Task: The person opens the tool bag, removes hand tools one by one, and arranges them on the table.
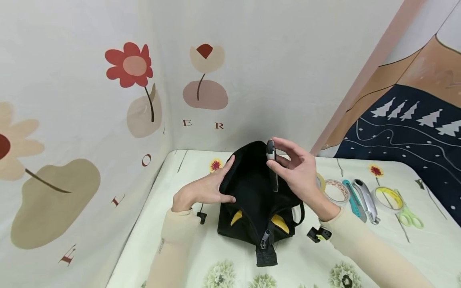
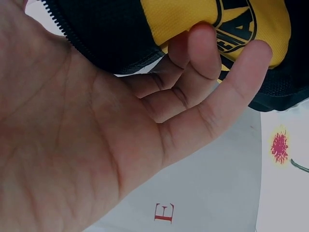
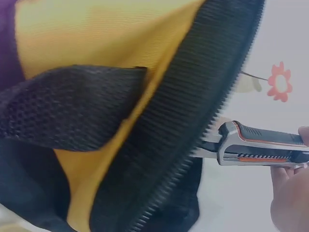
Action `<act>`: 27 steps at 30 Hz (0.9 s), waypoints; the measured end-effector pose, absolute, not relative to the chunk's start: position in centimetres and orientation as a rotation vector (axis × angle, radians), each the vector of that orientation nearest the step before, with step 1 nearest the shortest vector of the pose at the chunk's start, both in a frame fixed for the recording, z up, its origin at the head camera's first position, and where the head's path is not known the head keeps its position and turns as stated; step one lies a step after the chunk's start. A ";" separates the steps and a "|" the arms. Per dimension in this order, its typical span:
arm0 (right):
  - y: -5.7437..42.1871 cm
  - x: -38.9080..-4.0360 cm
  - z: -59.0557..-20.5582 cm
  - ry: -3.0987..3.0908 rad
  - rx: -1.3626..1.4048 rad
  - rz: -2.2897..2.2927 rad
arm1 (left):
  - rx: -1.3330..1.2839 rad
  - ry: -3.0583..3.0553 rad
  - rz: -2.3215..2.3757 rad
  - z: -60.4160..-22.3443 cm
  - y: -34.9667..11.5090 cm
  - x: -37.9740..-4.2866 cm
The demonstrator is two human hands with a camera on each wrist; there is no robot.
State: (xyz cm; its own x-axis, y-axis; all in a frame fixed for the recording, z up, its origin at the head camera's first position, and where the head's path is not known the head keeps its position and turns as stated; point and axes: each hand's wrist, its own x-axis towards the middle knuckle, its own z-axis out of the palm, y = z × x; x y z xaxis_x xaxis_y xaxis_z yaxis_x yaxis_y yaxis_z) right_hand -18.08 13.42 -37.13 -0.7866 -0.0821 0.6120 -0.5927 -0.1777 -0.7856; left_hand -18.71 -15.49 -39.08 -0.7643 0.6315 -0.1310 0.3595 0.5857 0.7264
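Note:
A black bag (image 1: 252, 188) with yellow patches stands on the table, its zipped mouth spread wide. At the left of that mouth, my left hand (image 1: 205, 188) grips the rim; the left wrist view shows its fingers bent against the bag's yellow printed panel (image 2: 181, 17). My right hand (image 1: 299, 172) pinches a grey and black snap-off cutter (image 1: 271, 154) with orange trim. It points downward at the right of the bag's opening. In the right wrist view the cutter (image 3: 263, 147) has its front end hidden behind the zipper edge (image 3: 212, 116).
Right of the bag lie a tape roll (image 1: 345, 193), another roll partly behind my right hand, a teal cutter (image 1: 354, 200), a silver utility knife (image 1: 366, 200), a yellow tape roll (image 1: 399, 200) and green scissors (image 1: 414, 220). Fabric-covered walls (image 1: 273, 60) rise behind and at left.

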 end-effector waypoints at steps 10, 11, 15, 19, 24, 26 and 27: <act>15.6 -16.9 -35.1 -1.643 0.772 2.025 | 0.802 2.446 1.000 -39.3 -15.6 -18.7; 15.9 -16.9 -34.8 -1.634 0.763 2.022 | 0.801 2.446 1.003 -39.2 -15.5 -18.7; 17.6 -16.3 -34.1 -1.625 0.695 1.994 | 0.798 2.443 1.006 -39.3 -15.5 -18.7; 19.6 -15.6 -33.7 -1.627 0.603 1.992 | 0.800 2.443 1.004 -39.3 -15.4 -18.7; 22.0 -14.8 -34.0 -1.655 0.470 1.967 | 0.788 2.446 0.994 -39.3 -15.4 -18.7; 22.9 -14.6 -34.3 -1.663 0.430 1.955 | 0.783 2.443 0.993 -39.3 -15.4 -18.8; 23.4 -14.5 -34.5 -1.664 0.407 1.951 | 0.781 2.441 0.995 -39.3 -15.4 -18.8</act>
